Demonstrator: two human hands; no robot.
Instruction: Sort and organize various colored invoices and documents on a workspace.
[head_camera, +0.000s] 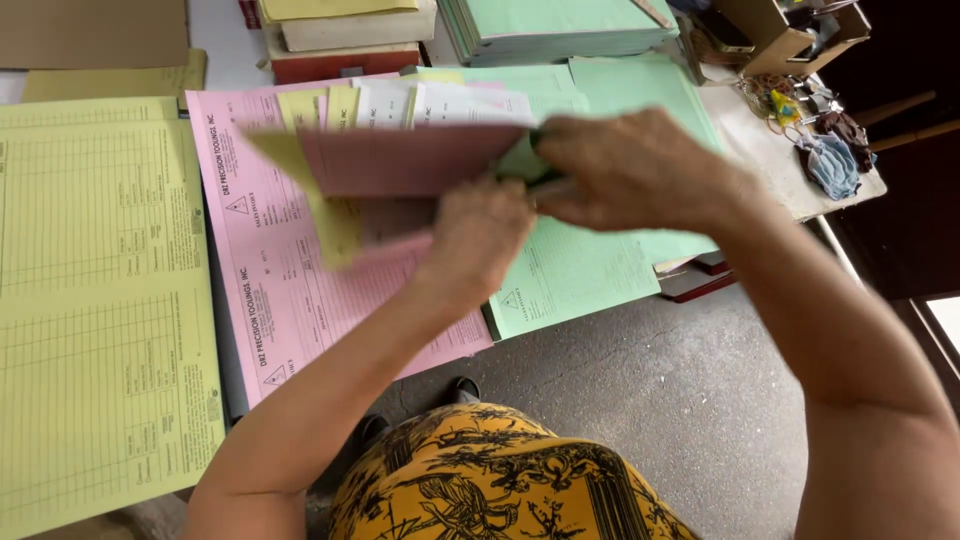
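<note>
Table (760, 150): white top carrying three stacks of printed forms, seen from above. Yellow stack (95, 300), largest, lies far left of the grip. Pink stack (270, 290) lies directly beneath and left of the grip. Green stack (570, 275) lies beneath and right of it, its near corner overhanging the table edge.

Held bundle (400, 160): a gathered set of loose sheets, pink uppermost with yellow and white edges fanned along its far side, lifted clear above the pink stack and blurred. Left hand (478, 235) is closed on the bundle's near right corner from below. Right hand (625, 165) is closed over the same corner from above, fingers curled, with a dark object pinched against the paper; its kind cannot be told. The two hands touch.

Beyond the grip: a pile of green pads (560, 25) and red-edged books (345, 45). Far right of the grip: a cardboard box (775, 40), open, holding small dark items too unclear to name; beside it a blue cloth (832, 165) and loose clips (780, 105).
</note>
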